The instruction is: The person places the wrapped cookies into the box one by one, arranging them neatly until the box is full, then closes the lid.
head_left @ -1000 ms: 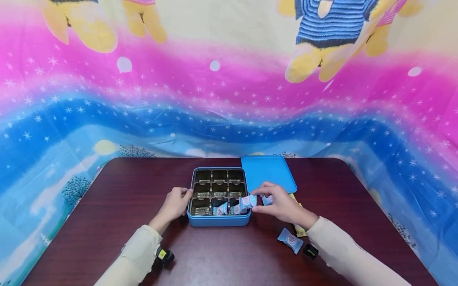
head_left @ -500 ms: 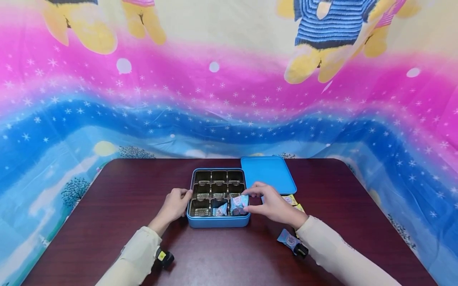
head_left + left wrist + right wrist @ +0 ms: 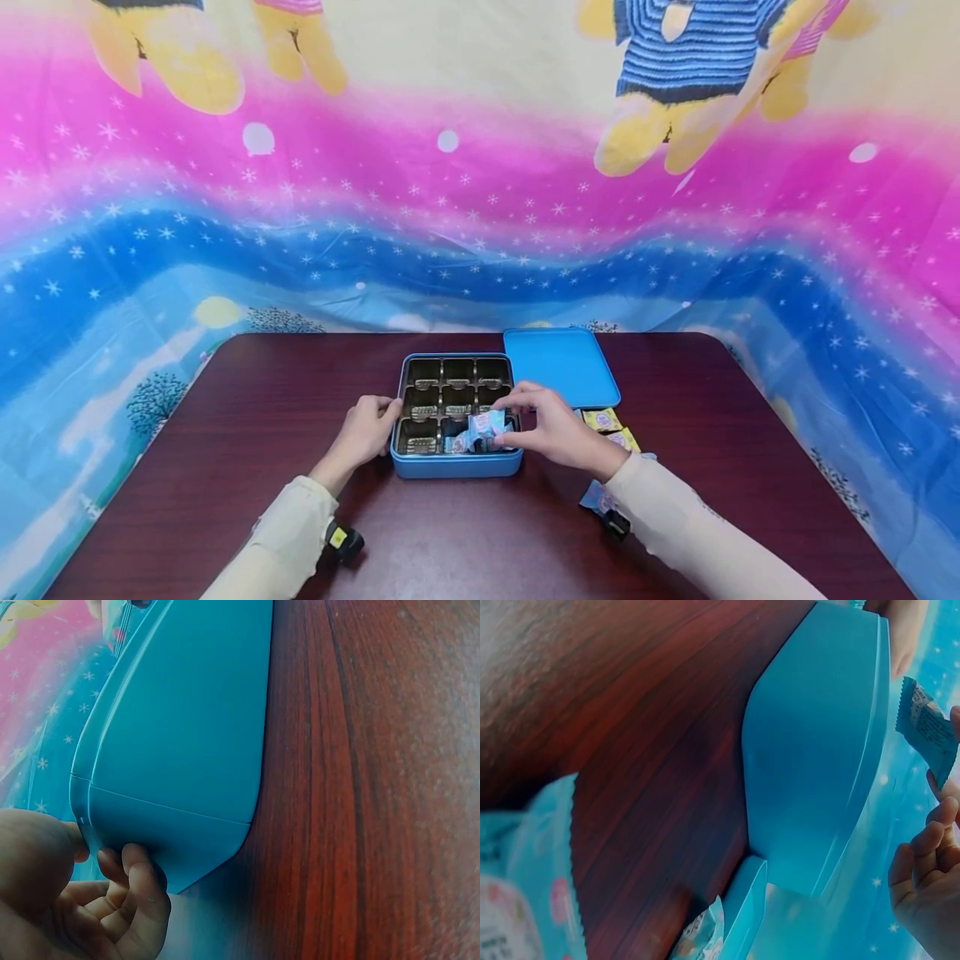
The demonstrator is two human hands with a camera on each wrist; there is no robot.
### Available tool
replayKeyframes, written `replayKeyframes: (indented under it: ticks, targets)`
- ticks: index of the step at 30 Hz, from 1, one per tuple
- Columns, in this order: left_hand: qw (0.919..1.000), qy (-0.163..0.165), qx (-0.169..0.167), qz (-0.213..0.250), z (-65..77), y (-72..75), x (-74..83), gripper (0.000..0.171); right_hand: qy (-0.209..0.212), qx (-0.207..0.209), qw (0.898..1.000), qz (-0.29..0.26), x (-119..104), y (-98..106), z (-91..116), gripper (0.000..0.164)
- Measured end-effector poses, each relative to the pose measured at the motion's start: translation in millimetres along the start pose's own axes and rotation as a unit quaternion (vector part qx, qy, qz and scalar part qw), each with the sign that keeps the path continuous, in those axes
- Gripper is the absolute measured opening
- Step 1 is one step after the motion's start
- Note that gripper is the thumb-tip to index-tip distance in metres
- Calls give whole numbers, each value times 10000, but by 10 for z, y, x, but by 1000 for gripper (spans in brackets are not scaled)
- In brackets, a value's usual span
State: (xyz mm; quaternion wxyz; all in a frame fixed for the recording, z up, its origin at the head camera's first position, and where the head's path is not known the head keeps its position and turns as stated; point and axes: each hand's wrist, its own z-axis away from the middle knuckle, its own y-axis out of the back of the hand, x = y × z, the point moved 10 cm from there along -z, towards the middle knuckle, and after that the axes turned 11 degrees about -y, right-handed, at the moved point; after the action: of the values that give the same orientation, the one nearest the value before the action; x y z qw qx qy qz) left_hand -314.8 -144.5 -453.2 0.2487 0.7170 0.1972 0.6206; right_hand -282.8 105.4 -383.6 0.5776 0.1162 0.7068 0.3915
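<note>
A blue box (image 3: 456, 468) with a gold divided insert stands on the table. My left hand (image 3: 367, 429) grips its left side; in the left wrist view the thumb lies at the rim and curled fingers (image 3: 139, 889) press the wall. Over the front row of compartments, my right hand (image 3: 555, 427) pinches a blue-wrapped candy (image 3: 486, 422) between thumb and fingers. In the right wrist view that candy (image 3: 928, 727) is above the rim. Another blue-wrapped candy (image 3: 455, 444) lies in the front middle compartment, partly covered. The front right compartment is mostly hidden.
A blue lid (image 3: 562, 367) lies behind and right of the box. Yellow-wrapped candies (image 3: 602, 419) lie below the lid, partly behind the right forearm. A blue-wrapped candy (image 3: 596, 497) sits nearer the front, beside the black wrist camera (image 3: 616, 524).
My right hand has moved left with the pinched candy, from the box's right edge to between the front middle and right compartments. The left hand has stayed in place.
</note>
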Motion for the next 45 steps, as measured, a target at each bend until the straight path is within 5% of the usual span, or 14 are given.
replayKeyframes:
  ticks: [16, 45]
  targets:
    - [10000, 22, -4, 48, -16, -6, -26, 41, -129, -272, 9995, -58, -55, -150, -90, 38]
    - [9999, 113, -43, 58, -17, -9, -31, 41, -16, -178, 9998, -52, -262, -429, -254, 37]
